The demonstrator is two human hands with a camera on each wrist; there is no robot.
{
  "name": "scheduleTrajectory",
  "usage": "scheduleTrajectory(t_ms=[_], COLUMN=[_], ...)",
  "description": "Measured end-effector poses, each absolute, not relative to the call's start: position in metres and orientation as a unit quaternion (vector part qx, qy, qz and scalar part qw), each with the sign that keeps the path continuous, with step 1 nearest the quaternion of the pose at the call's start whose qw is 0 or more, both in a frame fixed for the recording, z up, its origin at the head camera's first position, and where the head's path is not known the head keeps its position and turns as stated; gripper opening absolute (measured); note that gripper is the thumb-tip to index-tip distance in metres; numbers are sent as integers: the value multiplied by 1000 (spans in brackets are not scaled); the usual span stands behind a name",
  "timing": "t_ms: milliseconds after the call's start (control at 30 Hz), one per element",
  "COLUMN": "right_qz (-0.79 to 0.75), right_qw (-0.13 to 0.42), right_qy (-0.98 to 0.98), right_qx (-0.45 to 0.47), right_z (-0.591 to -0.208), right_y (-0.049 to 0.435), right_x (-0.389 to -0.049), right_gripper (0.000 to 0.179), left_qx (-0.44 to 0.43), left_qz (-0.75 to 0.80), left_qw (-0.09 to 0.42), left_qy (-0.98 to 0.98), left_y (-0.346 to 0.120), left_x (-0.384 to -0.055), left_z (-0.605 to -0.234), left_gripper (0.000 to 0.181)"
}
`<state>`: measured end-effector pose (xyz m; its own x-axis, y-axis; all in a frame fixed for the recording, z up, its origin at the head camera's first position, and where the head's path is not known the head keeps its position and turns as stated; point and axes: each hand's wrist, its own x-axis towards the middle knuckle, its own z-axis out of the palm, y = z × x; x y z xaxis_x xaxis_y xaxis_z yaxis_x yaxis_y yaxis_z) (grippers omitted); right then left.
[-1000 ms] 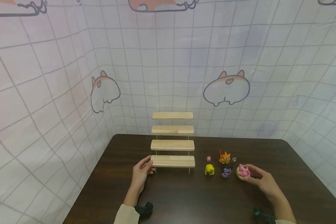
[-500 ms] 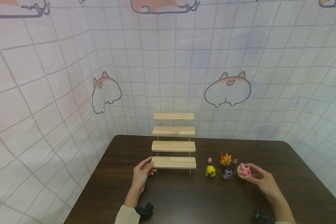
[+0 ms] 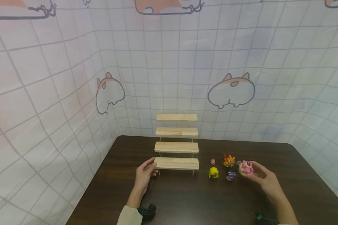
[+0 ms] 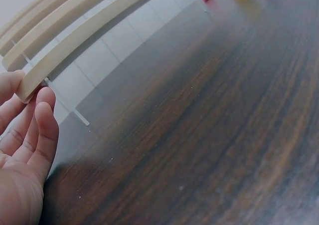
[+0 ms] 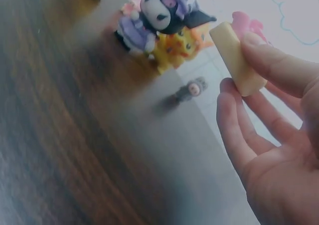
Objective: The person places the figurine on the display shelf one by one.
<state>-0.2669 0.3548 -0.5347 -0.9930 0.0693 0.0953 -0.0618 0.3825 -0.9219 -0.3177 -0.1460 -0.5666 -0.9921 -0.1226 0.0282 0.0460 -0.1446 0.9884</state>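
My left hand (image 3: 144,173) pinches the left end of the lowest board of a four-step wooden display stand (image 3: 176,163). In the left wrist view, the thumb lies on top of that board (image 4: 89,31) and the fingers curl under it. On the right, my right hand (image 3: 266,179) holds a pink bear figurine (image 3: 247,167) on a round cream base, between thumb and fingers. The right wrist view shows the base (image 5: 238,60) tipped on its side and raised above the table, with the bear partly hidden by the thumb.
Between stand and right hand are a yellow figurine (image 3: 213,172), a tiny pink one (image 3: 212,162), an orange fox-like one (image 3: 229,161), a purple-and-black one (image 5: 149,23) and a small grey one (image 5: 192,89). The dark table (image 3: 186,200) meets a grid-patterned cloth (image 3: 169,78) behind.
My right hand has raised the pink bear figurine slightly, moving it a little away from me. The left hand keeps its grip on the stand. The head view has shifted slightly.
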Motion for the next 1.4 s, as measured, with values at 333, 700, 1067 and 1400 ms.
scheduleTrajectory(t_ms=[333, 700, 1067, 1400], right_qz=[552, 563, 555, 553], right_qw=[68, 97, 82, 68], right_qy=[-831, -821, -826, -827], right_qx=[-3, 20, 52, 72], right_z=[-517, -499, -484, -474], right_y=[345, 329, 301, 272], right_x=[-260, -256, -251, -254], right_gripper=[69, 63, 64, 62], left_qx=[38, 32, 42, 42], left_qz=[-758, -761, -767, -767], left_qw=[44, 52, 46, 49], left_qy=[-650, -646, -638, -638], left_y=[-144, -145, -146, -146], left_x=[-317, -318, -319, -317], left_z=[-566, -568, -567, -564], left_gripper=[47, 49, 46, 46])
